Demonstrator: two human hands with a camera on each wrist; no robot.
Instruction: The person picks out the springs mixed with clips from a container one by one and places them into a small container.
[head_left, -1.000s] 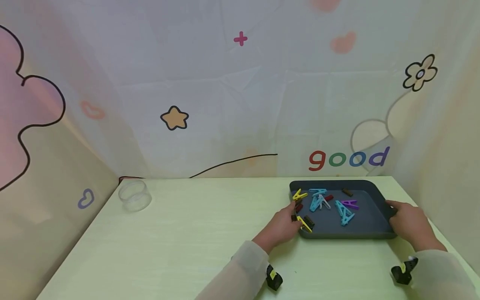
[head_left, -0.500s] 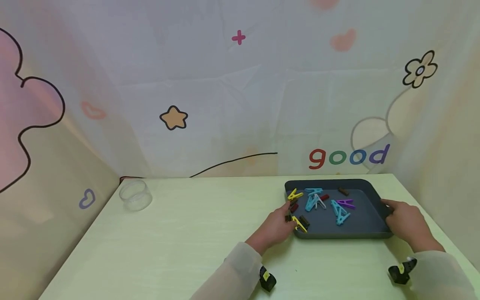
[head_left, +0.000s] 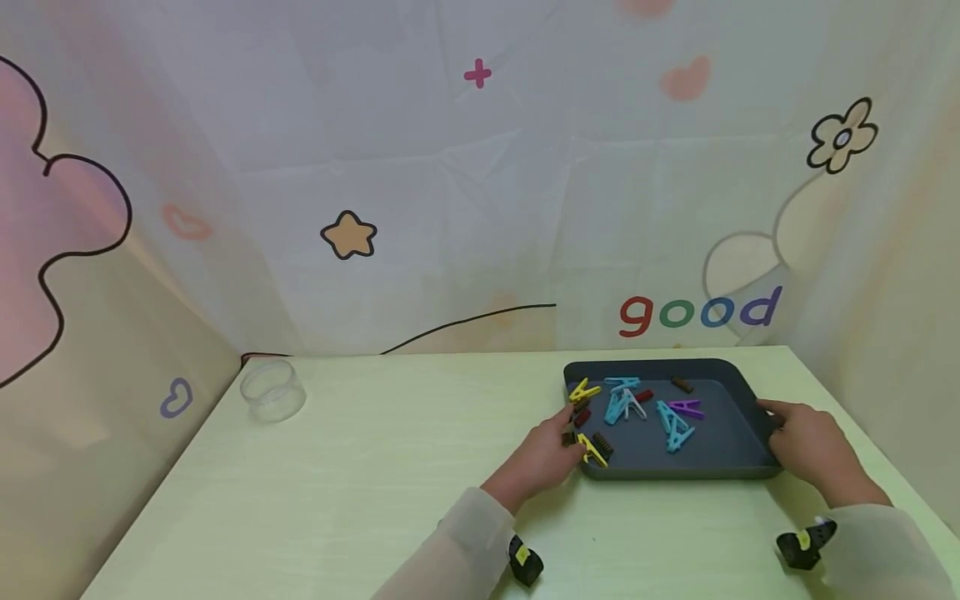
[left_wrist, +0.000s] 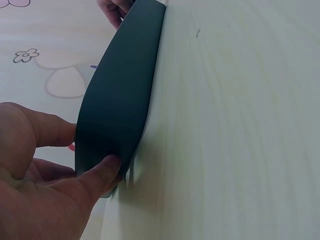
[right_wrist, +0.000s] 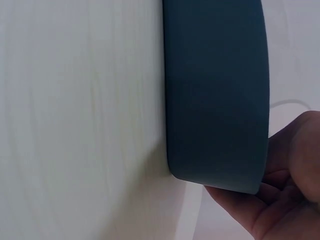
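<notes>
A dark grey rectangular tray (head_left: pixel 720 446) is at the right of the table in the head view. My left hand (head_left: pixel 534 460) grips its left end, thumb against the outer wall and fingers over the rim in the left wrist view. My right hand (head_left: pixel 816 450) holds the opposite end. Inside lie several plastic clothespins: yellow ones (head_left: pixel 584 391) at the left, blue ones (head_left: pixel 674 428), a white one (head_left: pixel 634 403) and a purple one (head_left: pixel 686 408). Small brown pieces (head_left: pixel 602 443) and dark red pieces (head_left: pixel 643 396) lie among them. My left fingers partly hide the items there.
A clear round container (head_left: pixel 273 392) stands at the table's far left corner. The pale table (head_left: pixel 360 450) spreads between it and the tray. A printed curtain (head_left: pixel 420 233) hangs behind the table and along both sides.
The tray has slid a little to the left with its contents, both hands keeping their hold on its ends. The movement is smaller over the last half second.
</notes>
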